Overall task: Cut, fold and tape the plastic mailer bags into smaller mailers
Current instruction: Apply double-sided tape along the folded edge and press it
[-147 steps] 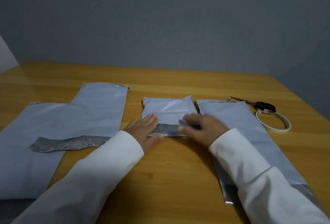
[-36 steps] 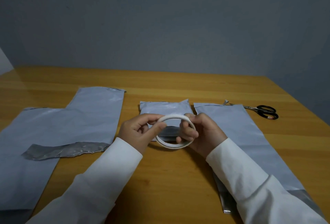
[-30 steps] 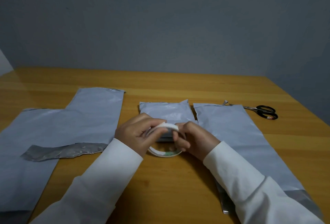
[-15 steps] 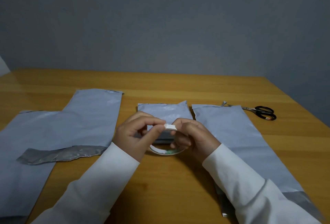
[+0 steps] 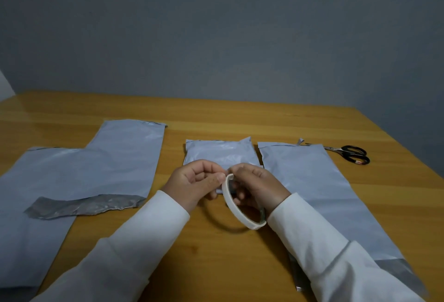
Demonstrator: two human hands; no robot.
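Your right hand grips the tape roll; your left hand pinches its top edge, just before the folded mailer.

The tape roll has tilted up on edge — lifted higher between both hands since half a second ago.

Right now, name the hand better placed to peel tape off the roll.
Left. The left hand likely pinches the tape end at the top of the tape roll, while the right hand holds it.
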